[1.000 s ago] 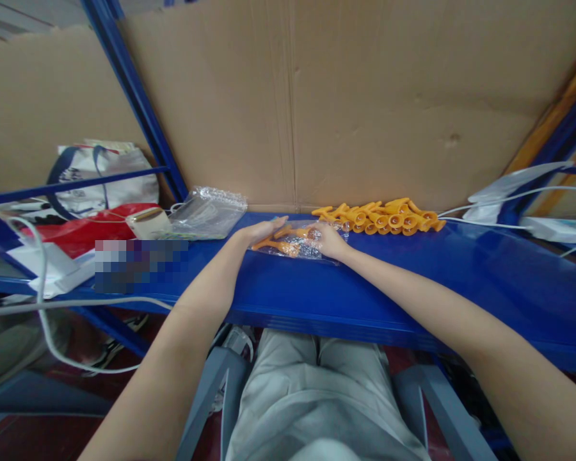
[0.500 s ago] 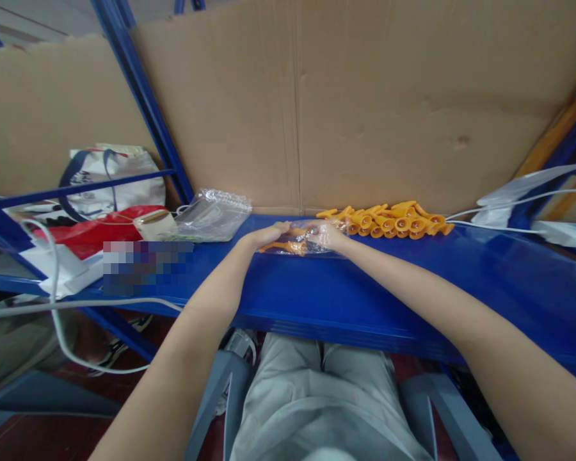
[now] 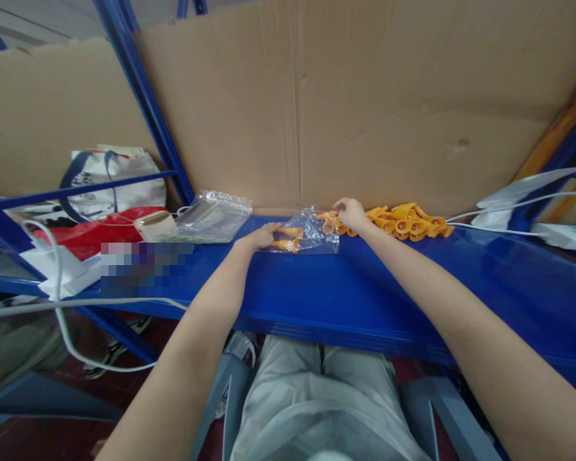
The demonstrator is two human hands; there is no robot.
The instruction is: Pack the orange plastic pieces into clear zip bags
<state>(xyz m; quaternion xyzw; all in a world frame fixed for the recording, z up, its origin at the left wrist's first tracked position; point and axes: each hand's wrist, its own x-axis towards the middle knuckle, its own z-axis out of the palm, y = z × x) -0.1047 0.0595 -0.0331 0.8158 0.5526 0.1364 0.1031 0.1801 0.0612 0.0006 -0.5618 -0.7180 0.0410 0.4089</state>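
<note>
- The left hand [image 3: 262,237] lies over the left end of a clear plastic bag [image 3: 324,242], its fingers bent across the film. This looks like a way to keep the light, slippery bag from sliding; whether the fingers pinch or only press, I cannot tell.
- The right hand [image 3: 354,213] is at the left end of the heap, fingers curled and thumb near the fingertips, beside a yellow piece. Whether it grips one is too small to tell.
- Inside the bag, two yellow pieces [image 3: 294,232] lie side by side, their wide mouths pointing right and their thin ends by the left hand. Lying the same way, they probably take up less room.
- Just right of the bag is the heap of yellow pieces [image 3: 409,225], stacked on their sides with many round mouths facing the person. Nesting like this likely stops them rolling, and it puts them within easy reach.
- All of this lies on the blue table [image 3: 365,288], near the cardboard wall [image 3: 365,115], which seems to act as a backstop.
- Further left, more clear bags [image 3: 214,218] lie flat, beside a red bag [image 3: 100,224] and a white tote [image 3: 125,182], apart from the hands.
</note>
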